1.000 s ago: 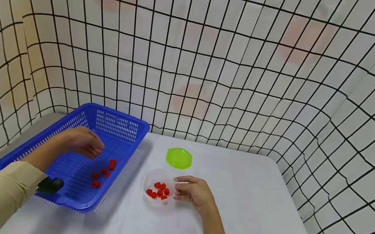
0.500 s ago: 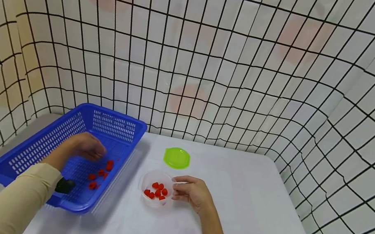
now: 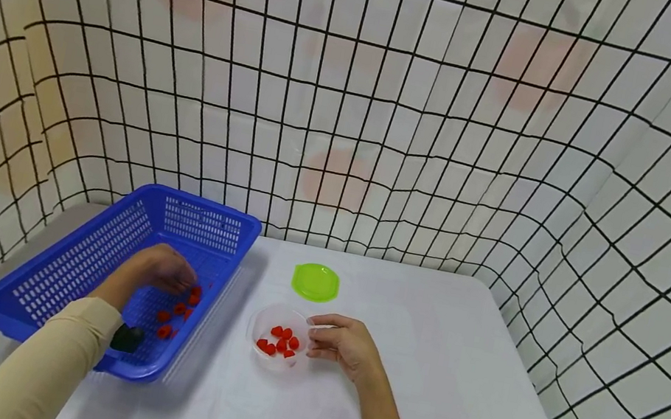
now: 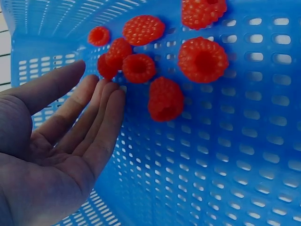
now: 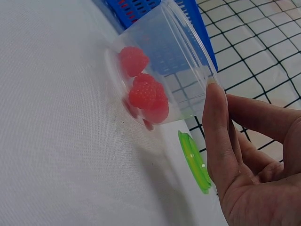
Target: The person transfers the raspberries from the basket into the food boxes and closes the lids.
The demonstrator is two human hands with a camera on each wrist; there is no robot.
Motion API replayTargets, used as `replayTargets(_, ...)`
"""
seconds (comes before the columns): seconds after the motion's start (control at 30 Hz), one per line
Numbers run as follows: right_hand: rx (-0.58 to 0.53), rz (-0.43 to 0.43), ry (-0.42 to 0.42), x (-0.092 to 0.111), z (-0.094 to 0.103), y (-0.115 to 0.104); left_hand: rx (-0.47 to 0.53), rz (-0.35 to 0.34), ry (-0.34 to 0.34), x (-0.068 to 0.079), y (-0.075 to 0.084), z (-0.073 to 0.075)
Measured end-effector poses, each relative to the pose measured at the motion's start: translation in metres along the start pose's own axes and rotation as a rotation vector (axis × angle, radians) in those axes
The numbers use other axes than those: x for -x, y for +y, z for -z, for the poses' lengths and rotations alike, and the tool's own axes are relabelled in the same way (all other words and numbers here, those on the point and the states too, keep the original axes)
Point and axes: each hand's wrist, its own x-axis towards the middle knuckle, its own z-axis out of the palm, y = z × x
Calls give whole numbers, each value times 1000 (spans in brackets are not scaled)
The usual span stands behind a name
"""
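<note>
My left hand [image 3: 166, 268] is inside the blue plastic basket [image 3: 80, 253]. In the left wrist view its fingers lie nearly straight, the thumb apart, and hold nothing. The fingertips are right beside a cluster of red raspberries [image 4: 138, 68]; whether they touch cannot be told. Other raspberries [image 4: 202, 60] lie on the slotted bottom. With thumb and fingers my right hand [image 3: 345, 346] pinches the rim of a clear round plastic container [image 3: 268, 317], which stands on the table. Several raspberries [image 5: 143, 94] rest in the bottom of this container.
A bright green lid [image 3: 316, 282] lies flat on the white table [image 3: 419, 344], behind the container. Walls of black grid mesh [image 3: 351, 119] over white sheeting rise at the back and both sides. The basket's right wall stands between the left hand and the container.
Inside the basket, my left hand has moved to the right and slightly down, closer to the raspberries. The right hand keeps its place on the container's rim; the view has shifted slightly.
</note>
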Motion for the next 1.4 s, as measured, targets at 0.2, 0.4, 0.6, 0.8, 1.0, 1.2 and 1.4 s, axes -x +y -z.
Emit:
replayTargets(0.2, -4, 2, 0, 0, 0, -1, -17, -16, 1, -2, -2, -3)
replayTargets(0.4, -5, 0, 5, -1, 0, 0, -63, -9, 14, -4, -1, -6)
replayTargets(0.6, -7, -1, 4, 0, 0, 0, -76, 21, 26, -6, 0, -9)
replayTargets(0.8, -6, 0, 2, 0, -1, 0, -74, 16, 18, -5, 0, -8)
replayTargets(1.0, -6, 1, 3, 0, -1, 1, -65, 6, 9, -4, -1, -7)
replayTargets(1.2, -9, -1, 4, -1, -1, 1, -59, -14, -5, -5, -2, -7)
replayTargets(1.4, -11, -3, 2, 0, -1, 1, -37, -32, -8, -6, -3, -7)
